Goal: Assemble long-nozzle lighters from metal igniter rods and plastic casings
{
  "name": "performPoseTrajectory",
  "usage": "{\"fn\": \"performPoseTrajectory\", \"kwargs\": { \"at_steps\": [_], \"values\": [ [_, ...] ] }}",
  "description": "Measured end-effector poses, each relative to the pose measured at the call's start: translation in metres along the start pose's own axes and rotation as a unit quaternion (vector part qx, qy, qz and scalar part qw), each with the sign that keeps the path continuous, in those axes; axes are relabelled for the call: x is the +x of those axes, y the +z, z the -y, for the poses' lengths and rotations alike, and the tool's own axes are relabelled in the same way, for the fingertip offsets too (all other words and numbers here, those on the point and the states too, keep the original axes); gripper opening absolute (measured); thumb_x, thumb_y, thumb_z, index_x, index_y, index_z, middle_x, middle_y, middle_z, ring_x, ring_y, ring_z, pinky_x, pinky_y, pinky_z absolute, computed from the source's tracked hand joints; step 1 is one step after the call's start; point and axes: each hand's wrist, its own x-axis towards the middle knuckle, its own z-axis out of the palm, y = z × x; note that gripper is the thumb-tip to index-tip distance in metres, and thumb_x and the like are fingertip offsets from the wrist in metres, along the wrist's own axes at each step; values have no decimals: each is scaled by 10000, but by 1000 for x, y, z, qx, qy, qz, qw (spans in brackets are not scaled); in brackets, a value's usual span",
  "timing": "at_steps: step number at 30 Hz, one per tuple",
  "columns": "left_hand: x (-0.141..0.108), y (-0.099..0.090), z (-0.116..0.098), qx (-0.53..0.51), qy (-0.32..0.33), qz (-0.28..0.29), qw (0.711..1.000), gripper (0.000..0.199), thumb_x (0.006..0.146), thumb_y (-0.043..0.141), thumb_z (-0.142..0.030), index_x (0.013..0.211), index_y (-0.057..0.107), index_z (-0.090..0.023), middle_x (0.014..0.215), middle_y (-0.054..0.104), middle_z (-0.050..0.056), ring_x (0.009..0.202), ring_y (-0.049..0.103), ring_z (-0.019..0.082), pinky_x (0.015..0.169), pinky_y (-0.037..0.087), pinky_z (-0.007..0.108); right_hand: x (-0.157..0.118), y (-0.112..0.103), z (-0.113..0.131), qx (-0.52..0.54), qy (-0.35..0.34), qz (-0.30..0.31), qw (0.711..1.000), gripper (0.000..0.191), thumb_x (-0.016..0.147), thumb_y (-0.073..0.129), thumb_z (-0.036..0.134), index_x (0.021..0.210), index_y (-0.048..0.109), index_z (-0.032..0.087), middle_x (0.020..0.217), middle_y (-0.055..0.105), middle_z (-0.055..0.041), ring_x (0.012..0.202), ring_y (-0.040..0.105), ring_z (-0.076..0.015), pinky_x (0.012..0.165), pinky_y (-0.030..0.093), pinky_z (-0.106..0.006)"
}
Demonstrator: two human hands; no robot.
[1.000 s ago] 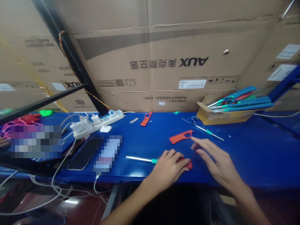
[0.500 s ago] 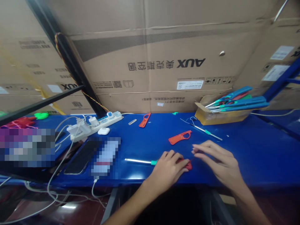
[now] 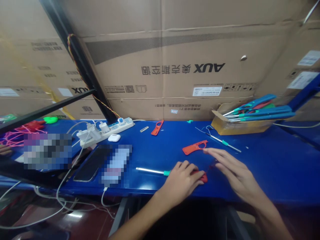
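Note:
My left hand (image 3: pixel 183 176) is closed over a red-handled long-neck lighter (image 3: pixel 204 177) lying on the blue table. Its silver metal tube (image 3: pixel 150 171) and green collar (image 3: pixel 166 173) stick out to the left; most of the handle is under my fingers. Just right of the handle's end, my right hand (image 3: pixel 233 171) hovers with fingers stretched and thumb apart. A small dark reddish blur shows near its fingertips, too smeared to name. Beyond it lies a loose red handle shell (image 3: pixel 191 148). A second red shell (image 3: pixel 157 128) rests farther back.
Back right, a cardboard box (image 3: pixel 246 129) holds several blue-handled lighters (image 3: pixel 265 113). A metal lighter tube with wires (image 3: pixel 223 142) lies before it. Left are a power strip (image 3: pixel 110 133), a white earphone case (image 3: pixel 114 137), phones (image 3: pixel 91 163) and cables. Another person's hand (image 3: pixel 4 150) shows at far left.
My right hand's fingers have gone from a pinch to stretched and apart. My left hand stays on the lighter. The whole view has shifted slightly, and another person's hand now shows at the left edge.

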Motion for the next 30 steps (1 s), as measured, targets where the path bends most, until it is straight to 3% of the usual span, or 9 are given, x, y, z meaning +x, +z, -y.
{"fn": "performPoseTrajectory", "kwargs": {
  "at_steps": [2, 4, 6, 9, 11, 16, 21, 26, 30],
  "values": [
    [0, -1, 0, 1, 3, 3, 1000, 324, 1057, 465, -417, 1298, 609, -255, 1154, 652, 40, 1020, 553, 216, 842, 430, 358, 0, 2, 0, 16, -2, 4, 1000, 331, 981, 583, 240, 1281, 690, 329, 1040, 749, -30, 937, 721, -185, 801, 589, -287],
    [0, -1, 0, 4, 6, 1, 1000, 329, 1062, 454, -418, 1301, 608, -252, 1152, 654, 40, 1020, 553, 214, 838, 427, 353, 1, 5, -2, 20, -13, -48, 999, 294, 929, 669, 230, 1197, 733, 334, 885, 719, -5, 787, 699, -157, 717, 579, -266],
    [0, 0, 0, 3, 4, -1, 1000, 340, 1063, 449, -423, 1312, 603, -250, 1157, 657, 42, 1025, 553, 214, 847, 422, 350, 3, 7, -4, 8, -15, -80, 997, 281, 920, 684, 233, 1178, 740, 329, 881, 692, -6, 770, 678, -147, 695, 566, -258],
    [0, 1, 1, 1, 5, -3, 1000, 342, 1065, 445, -417, 1320, 598, -249, 1169, 664, 40, 1033, 557, 208, 850, 416, 345, 4, 3, -5, 7, 3, -11, 1000, 351, 1007, 537, 237, 1329, 651, 319, 1074, 721, -40, 970, 699, -174, 807, 576, -284],
    [0, 2, 1, 1, 9, -3, 1000, 340, 1070, 436, -414, 1317, 597, -245, 1177, 670, 33, 1033, 560, 201, 844, 415, 342, 4, -2, -4, 21, -3, 21, 1000, 354, 1016, 518, 227, 1338, 640, 310, 1089, 736, -40, 977, 705, -175, 829, 576, -292],
    [-2, 5, 2, 11, 19, -9, 1000, 362, 1076, 413, -428, 1281, 616, -210, 1191, 685, 42, 1026, 569, 194, 835, 413, 340, 4, -6, 0, -28, -21, -69, 997, 110, 910, 706, 313, 989, 764, 262, 893, 726, -33, 779, 683, -173, 745, 572, -298],
    [-2, 5, 3, 32, 21, -4, 999, 363, 1073, 411, -440, 1266, 630, -226, 1162, 682, 49, 1013, 566, 195, 810, 423, 335, 5, -3, -2, -9, 1, 4, 1000, 308, 1010, 535, 278, 1284, 675, 270, 1084, 751, -52, 942, 721, -187, 850, 578, -320],
    [-2, 5, 2, 31, 17, -10, 999, 347, 1068, 429, -435, 1254, 636, -228, 1152, 672, 56, 1024, 562, 199, 816, 431, 332, 5, 0, -5, -22, -24, -82, 996, 213, 924, 679, 278, 1121, 759, 293, 857, 697, -18, 763, 682, -165, 719, 571, -291],
    [-3, 4, 1, 29, 13, -13, 999, 345, 1068, 429, -432, 1263, 633, -234, 1147, 667, 56, 1016, 565, 197, 811, 432, 333, 5, -7, -3, -8, -11, 38, 999, 361, 1015, 515, 275, 1354, 638, 287, 1132, 730, -67, 1027, 702, -201, 875, 577, -331]
  ]
}}
